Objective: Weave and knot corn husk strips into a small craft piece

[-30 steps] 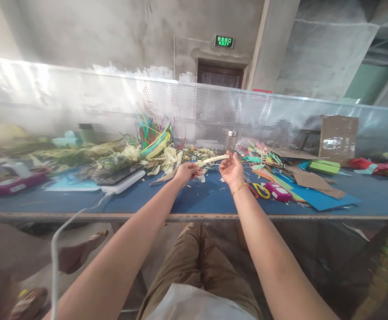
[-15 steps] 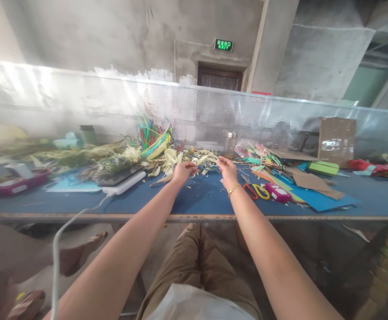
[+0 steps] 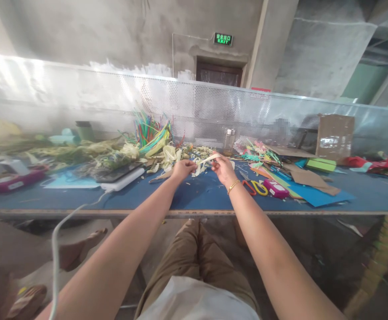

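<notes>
- The desk [image 3: 194, 200] is sat at with knees tucked under its front edge, and both arms are stretched forward over the blue top, so the work is kept at arm's length and raised just above the surface.
- A pale leaf strip [image 3: 204, 162] is pinched between the two hands: the left hand [image 3: 183, 169] is closed around one end, the right hand [image 3: 223, 168] grips the other with thumb and fingertips. It is held short between them, probably so that it can be bent or folded under control.
- Yellow-handled scissors [image 3: 256, 188] and a pink box [image 3: 275, 189] are laid just right of the right hand, within easy reach.
- A white power bank [image 3: 124, 179] with its cable trailing off the front edge is set left of the left hand.
- A heap of pale strips and green leaves [image 3: 114, 156] is piled just behind the hands, seemingly as a supply.
- Coloured straws [image 3: 149, 131] are propped against the perforated metal screen [image 3: 214, 111] at the desk's back.
- A cardboard box [image 3: 334, 137] is stood far right against the same screen.
</notes>
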Motion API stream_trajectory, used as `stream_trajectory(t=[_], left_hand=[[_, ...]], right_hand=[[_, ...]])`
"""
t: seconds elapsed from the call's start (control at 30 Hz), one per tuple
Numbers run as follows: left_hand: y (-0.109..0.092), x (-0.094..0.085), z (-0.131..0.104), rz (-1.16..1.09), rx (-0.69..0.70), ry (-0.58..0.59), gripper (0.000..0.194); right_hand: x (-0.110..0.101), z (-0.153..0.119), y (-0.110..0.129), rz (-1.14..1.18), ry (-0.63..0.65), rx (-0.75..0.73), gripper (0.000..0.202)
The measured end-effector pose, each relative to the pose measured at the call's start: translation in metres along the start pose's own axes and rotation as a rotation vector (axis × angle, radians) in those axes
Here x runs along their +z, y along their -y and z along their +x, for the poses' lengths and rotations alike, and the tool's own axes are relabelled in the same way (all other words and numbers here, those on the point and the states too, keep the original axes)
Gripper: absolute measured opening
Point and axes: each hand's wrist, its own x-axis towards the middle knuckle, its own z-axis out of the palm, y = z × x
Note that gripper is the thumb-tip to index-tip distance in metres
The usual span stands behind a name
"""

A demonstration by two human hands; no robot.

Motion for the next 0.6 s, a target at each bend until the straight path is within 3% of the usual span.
stream_trajectory(t=[0.1,0.2,0.3,0.43,0.6], left_hand=[[-0.001,0.002,-0.001,-0.078,-0.035,0.029,0.014],[-0.001,0.002,-0.002,-0.205,-0.07,0.04,0.018],[-0.001,0.001,-0.002,-0.377,-0.101,0.054,0.02],[-0.004,0.0,-0.004,-0.548,-0.146,0.127,0.014],[-0.009,0.0,-0.006,-0.574,-0.159,0.107,0.008]], right_hand=[[0.01,-0.012,0.005,0.098,0.304,0.122,0.017],[0.012,-0.018,0.001,0.044,0.445,0.216,0.018],[0.011,-0.018,-0.007,-0.01,0.454,0.308,0.017],[0.011,-0.014,-0.012,0.001,0.325,0.346,0.019],[0.01,-0.015,-0.009,-0.066,0.323,0.457,0.018]])
